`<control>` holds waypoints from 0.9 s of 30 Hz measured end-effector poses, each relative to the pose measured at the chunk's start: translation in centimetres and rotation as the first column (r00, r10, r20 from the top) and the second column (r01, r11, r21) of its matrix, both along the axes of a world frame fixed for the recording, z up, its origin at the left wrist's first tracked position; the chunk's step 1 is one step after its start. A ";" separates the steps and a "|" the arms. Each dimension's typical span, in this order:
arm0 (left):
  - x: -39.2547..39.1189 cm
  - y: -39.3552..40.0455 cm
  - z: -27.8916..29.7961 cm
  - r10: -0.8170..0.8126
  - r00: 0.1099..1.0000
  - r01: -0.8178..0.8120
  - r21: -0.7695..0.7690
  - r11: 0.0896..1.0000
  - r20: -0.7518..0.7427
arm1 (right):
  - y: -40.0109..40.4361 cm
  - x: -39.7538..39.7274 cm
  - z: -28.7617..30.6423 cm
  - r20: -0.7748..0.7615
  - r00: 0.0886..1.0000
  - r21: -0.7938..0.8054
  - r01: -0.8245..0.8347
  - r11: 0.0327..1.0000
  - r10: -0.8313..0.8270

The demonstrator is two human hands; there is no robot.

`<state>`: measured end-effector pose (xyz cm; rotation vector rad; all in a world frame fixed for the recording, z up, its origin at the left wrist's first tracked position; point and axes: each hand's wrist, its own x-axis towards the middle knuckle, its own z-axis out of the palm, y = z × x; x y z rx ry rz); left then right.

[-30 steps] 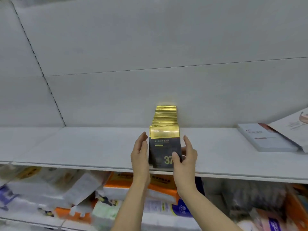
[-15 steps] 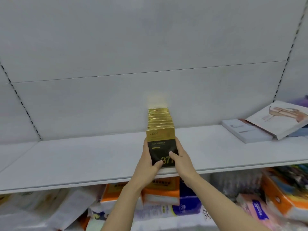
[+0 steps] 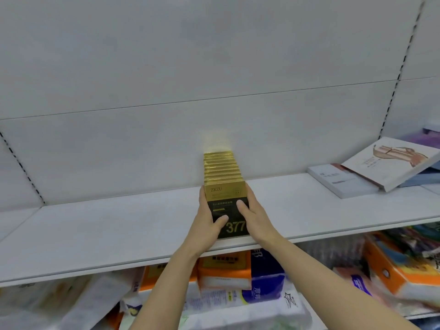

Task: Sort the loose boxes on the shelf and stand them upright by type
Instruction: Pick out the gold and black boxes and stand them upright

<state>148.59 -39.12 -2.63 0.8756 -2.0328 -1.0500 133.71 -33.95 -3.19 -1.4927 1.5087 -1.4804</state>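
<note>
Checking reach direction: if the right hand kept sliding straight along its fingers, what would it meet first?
Probably the back panel behind the row of gold boxes; the right hand runs alongside them. Depth unclear.

The front gold-and-black box (image 3: 226, 198) reads "ZKZU" at top and "377" below

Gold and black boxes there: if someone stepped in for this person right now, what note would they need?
Left hand and right hand clasp the front gold and black box from either side, thumbs on its face. It heads an upright row of gold and black boxes running back to the wall on the white shelf. Done: that row. Left: the white boxes lying flat and leaning at far right.
</note>
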 end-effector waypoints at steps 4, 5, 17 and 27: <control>0.4 0.4 1.0 0.044 0.999 -0.044 -0.017 0.999 -0.010 | 0.9 -0.9 0.3 -0.112 0.993 0.032 0.040 0.999 -0.036; 0.4 0.4 1.3 0.108 0.994 -0.108 -0.050 0.993 -0.004 | 1.2 -1.4 0.3 -0.174 0.980 0.048 0.102 0.994 -0.092; -6.8 5.1 4.8 0.348 0.913 -0.049 -0.789 0.613 0.214 | 9.8 -11.3 1.6 -0.665 0.571 -0.134 0.543 0.829 -0.482; -21.1 9.7 3.7 0.268 0.849 0.202 -0.748 0.632 0.456 | 19.0 -24.1 2.3 -0.689 0.404 -0.270 0.628 0.730 -0.602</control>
